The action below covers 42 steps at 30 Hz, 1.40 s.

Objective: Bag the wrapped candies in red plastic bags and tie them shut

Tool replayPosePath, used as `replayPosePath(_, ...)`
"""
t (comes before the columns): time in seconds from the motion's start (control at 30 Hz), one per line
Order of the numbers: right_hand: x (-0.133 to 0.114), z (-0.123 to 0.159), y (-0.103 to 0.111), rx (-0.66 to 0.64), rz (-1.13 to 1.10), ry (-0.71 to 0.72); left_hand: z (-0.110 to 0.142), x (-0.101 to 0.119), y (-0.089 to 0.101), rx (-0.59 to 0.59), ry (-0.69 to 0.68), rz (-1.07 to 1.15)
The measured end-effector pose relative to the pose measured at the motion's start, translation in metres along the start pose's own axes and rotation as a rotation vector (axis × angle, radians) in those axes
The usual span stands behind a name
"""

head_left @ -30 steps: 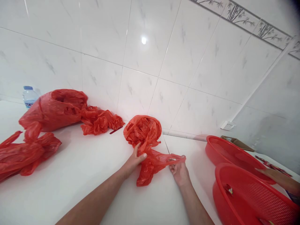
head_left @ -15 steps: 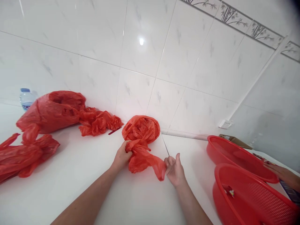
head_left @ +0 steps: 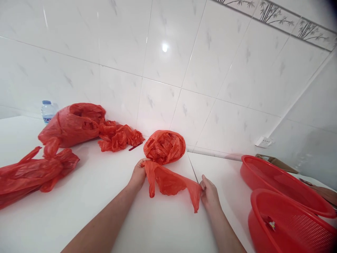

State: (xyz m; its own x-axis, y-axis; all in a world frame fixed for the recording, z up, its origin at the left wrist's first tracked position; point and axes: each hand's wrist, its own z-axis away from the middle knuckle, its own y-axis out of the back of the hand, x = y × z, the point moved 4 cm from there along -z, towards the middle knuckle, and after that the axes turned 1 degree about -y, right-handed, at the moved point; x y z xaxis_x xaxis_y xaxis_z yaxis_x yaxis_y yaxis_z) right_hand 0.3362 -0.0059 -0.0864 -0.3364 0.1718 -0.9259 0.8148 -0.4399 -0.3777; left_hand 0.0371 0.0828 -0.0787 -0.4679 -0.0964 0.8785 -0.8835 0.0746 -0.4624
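Note:
A thin red plastic bag (head_left: 171,181) is stretched sideways between my two hands, its handle loops hanging down. My left hand (head_left: 138,174) pinches its upper left corner. At the right end, my right hand (head_left: 209,193) grips the bag with fingers closed and thumb up. Just behind it sits a rounded red bag (head_left: 165,147) stuffed with crumpled red plastic; my left hand is close to its lower edge.
Along the wall lie a big full red bag (head_left: 76,124), crumpled red bags (head_left: 118,137), a dark red strip (head_left: 135,146) and a water bottle (head_left: 47,111). Another red bag (head_left: 39,172) lies left. Two red baskets (head_left: 286,189) (head_left: 292,225) stand right, near another person's hand (head_left: 322,193).
The bag, bunched before, is now spread out wide between my hands. My right hand has moved right and closed on its end. The view has shifted slightly left.

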Motion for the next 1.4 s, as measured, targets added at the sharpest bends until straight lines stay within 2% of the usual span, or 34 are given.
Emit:
replayPosePath(0.1, 0.001, -0.003, 0.003, 0.031, 0.027, 0.011, -0.003, -0.001, 0.007, 0.061, 0.01, 0.073)
replayPosePath(0.2, 0.002, -0.002, 0.001, 0.047, 0.07, 0.022, -0.005, -0.001, 0.009, 0.069, 0.035, 0.123)
replayPosePath(0.3, 0.003, 0.005, -0.009, 0.021, 0.122, 0.046, -0.003, 0.002, 0.005, 0.021, 0.089, 0.152)
replayPosePath(0.5, 0.002, 0.019, -0.023, 0.005, 0.422, 0.144, 0.011, 0.012, -0.01, -0.115, 0.197, 0.186)
replayPosePath(0.63, -0.002, 0.016, -0.022, -0.034, 0.357, 0.116, 0.014, 0.015, -0.011, -0.156, 0.216, 0.176)
replayPosePath(0.87, -0.012, 0.013, -0.018, -0.026, 0.124, 0.118, -0.009, 0.019, 0.021, -0.046, 0.064, 0.2)
replayPosePath(1.07, -0.005, 0.009, -0.007, 0.031, 0.131, 0.104, -0.015, 0.014, 0.03, 0.034, 0.014, 0.086)
replayPosePath(1.23, -0.002, 0.01, -0.009, -0.06, 0.076, 0.05, -0.013, 0.024, 0.042, 0.31, -0.159, -0.128)
replayPosePath(1.3, -0.001, 0.011, -0.012, -0.105, 0.046, 0.027, -0.007, 0.031, 0.039, 0.377, -0.244, -0.249)
replayPosePath(1.33, -0.001, 0.012, -0.014, -0.128, 0.031, 0.013, -0.003, 0.034, 0.035, 0.374, -0.279, -0.311)
replayPosePath(1.4, -0.002, 0.014, -0.018, -0.175, -0.008, -0.015, 0.004, 0.036, 0.022, 0.296, -0.322, -0.431)
